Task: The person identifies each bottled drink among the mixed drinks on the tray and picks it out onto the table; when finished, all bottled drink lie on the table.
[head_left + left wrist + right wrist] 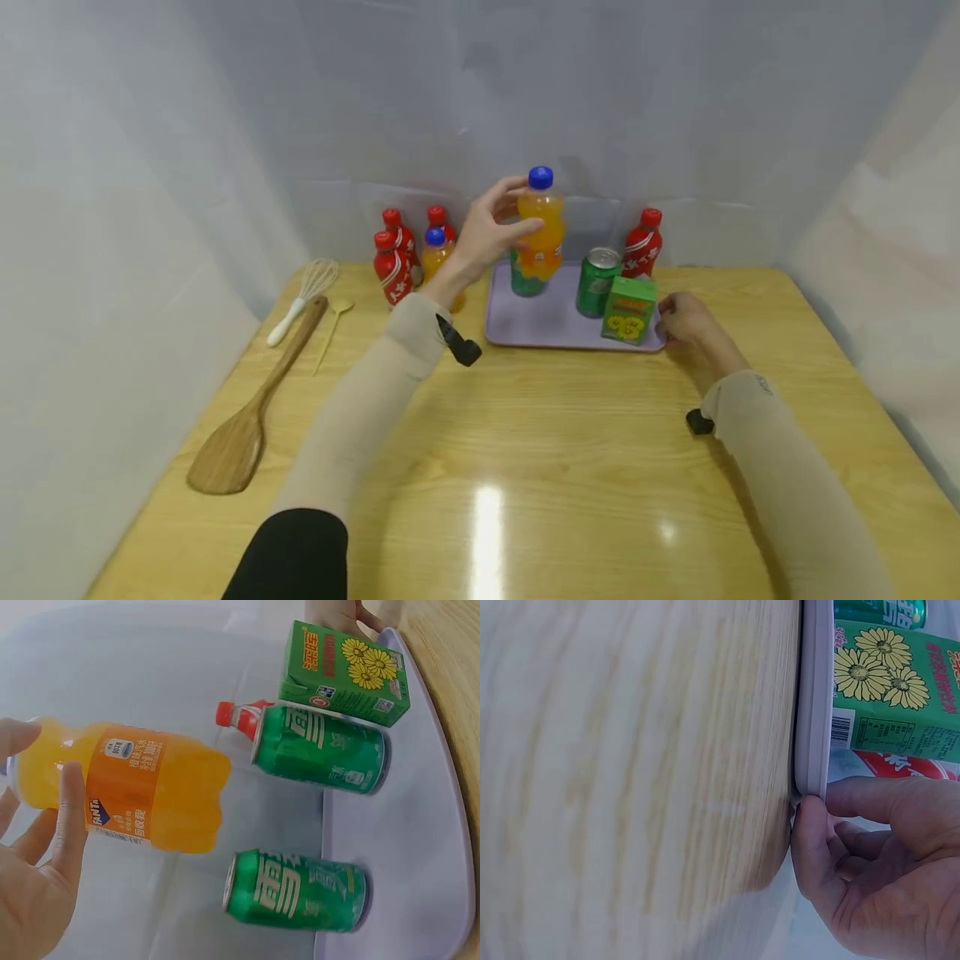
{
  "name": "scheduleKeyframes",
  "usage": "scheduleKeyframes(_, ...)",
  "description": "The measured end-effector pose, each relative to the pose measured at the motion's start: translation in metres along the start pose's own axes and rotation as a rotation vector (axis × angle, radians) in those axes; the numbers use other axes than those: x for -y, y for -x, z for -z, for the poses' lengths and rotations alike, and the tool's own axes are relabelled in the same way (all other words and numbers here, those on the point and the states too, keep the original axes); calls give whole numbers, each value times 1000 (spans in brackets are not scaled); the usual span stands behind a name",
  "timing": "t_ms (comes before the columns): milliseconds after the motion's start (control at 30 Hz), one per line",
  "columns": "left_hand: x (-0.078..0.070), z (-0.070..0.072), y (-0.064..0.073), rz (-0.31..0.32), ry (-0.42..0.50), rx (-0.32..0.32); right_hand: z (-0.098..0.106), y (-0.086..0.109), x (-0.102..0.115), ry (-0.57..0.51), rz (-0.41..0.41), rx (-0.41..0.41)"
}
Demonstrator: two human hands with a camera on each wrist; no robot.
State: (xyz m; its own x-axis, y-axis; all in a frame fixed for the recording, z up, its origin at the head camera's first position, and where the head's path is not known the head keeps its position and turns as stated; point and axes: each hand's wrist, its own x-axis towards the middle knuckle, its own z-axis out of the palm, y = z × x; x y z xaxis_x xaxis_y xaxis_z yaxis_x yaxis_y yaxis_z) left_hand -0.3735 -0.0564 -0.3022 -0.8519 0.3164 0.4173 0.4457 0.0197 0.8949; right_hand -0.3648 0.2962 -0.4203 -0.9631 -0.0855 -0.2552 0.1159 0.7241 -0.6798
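My left hand [491, 229] grips an orange Fanta bottle [551, 221] with a blue cap by its upper part, held up above the back left of a purple tray [540, 325]. In the left wrist view the bottle [157, 787] is apart from the cans. My right hand [686, 321] pinches the tray's right front corner between thumb and finger, as the right wrist view shows at the tray rim [814, 712]. On the tray stand a green can [597, 287], another green can [296, 892] and a green drink carton [630, 312] with yellow flowers.
A red bottle [643, 242] stands behind the tray's right end. Left of the tray are several red bottles [393, 271] and another orange bottle [435, 254]. A whisk [300, 304], a yellow spoon [330, 329] and a wooden spatula [236, 446] lie at the table's left.
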Motion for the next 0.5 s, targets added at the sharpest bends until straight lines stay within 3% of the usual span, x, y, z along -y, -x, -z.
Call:
scheduleKeyframes(333, 1, 26, 26, 31, -33, -37, 4, -5, -7, -3, 15, 4)
scheduleKeyframes(500, 4, 43, 36, 46, -108, -44, 7, -5, -10, 5, 16, 2)
